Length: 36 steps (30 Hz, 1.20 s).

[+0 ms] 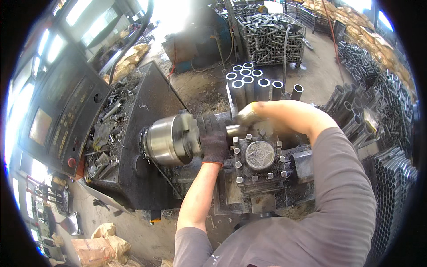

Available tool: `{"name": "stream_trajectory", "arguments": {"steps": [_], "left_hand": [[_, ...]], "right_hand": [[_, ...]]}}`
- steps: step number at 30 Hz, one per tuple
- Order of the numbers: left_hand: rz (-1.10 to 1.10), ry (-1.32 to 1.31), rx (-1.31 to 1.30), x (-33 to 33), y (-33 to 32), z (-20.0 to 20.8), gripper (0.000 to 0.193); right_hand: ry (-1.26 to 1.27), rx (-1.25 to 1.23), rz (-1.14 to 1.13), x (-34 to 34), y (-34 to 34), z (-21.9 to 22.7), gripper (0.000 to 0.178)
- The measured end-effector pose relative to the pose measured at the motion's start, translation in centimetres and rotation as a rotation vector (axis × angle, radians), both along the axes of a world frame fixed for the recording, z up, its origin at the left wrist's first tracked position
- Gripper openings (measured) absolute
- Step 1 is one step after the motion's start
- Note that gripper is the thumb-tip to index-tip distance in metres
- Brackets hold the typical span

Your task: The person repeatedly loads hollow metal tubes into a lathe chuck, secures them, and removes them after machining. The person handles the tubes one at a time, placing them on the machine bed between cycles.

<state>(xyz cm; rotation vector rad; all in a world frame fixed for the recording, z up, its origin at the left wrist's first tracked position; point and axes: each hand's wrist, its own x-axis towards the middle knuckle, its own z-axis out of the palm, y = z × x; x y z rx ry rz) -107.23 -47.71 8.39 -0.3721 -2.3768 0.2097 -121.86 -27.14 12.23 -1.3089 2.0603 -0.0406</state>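
My left hand [212,138], in a dark knitted glove, is closed around a metal tube [232,130] beside the lathe chuck [167,140]. The glove hides most of the tube; a short shiny length shows to its right. The chuck's jaws look blurred. Reaching across from the right, my gloved right hand [249,115] is near the tube's right end, beyond the tool post [259,155]. Motion smears its fingers, so its grip is unclear. Square-headed bolts stand around the top of the tool post.
Upright steel tubes [263,84] stand behind the lathe. The control panel [58,120] and a chip-littered machine top [109,120] are at the left. A wire crate of metal parts [275,42] stands farther back. Stacked tubes [391,178] fill the right; paper sacks [100,249] lie lower left.
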Motion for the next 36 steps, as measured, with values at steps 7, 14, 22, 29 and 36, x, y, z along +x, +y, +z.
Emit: {"name": "stream_trajectory", "arguments": {"steps": [7,14,22,29,36], "left_hand": [[0.127,-0.057,-0.097,0.2,0.1,1.3,0.051],[-0.024,-0.256,0.019,2.7,-0.5,5.4,0.071],[-0.126,-0.102,0.532,15.5,-3.9,5.3,0.045],[0.309,-0.605,1.371,28.1,-10.9,-8.2,0.031],[0.497,-0.098,2.090,35.3,-21.1,-18.4,0.021]], "right_hand": [[0.362,0.029,-0.241,5.6,11.9,-1.4,0.026],[0.817,-0.446,-1.039,2.8,8.7,8.8,0.048],[0.942,0.508,-0.482,1.6,6.5,6.5,0.022],[0.684,-0.084,-0.443,7.4,6.0,7.9,0.029],[0.224,-0.258,-0.435,6.9,5.4,1.3,0.033]]}}
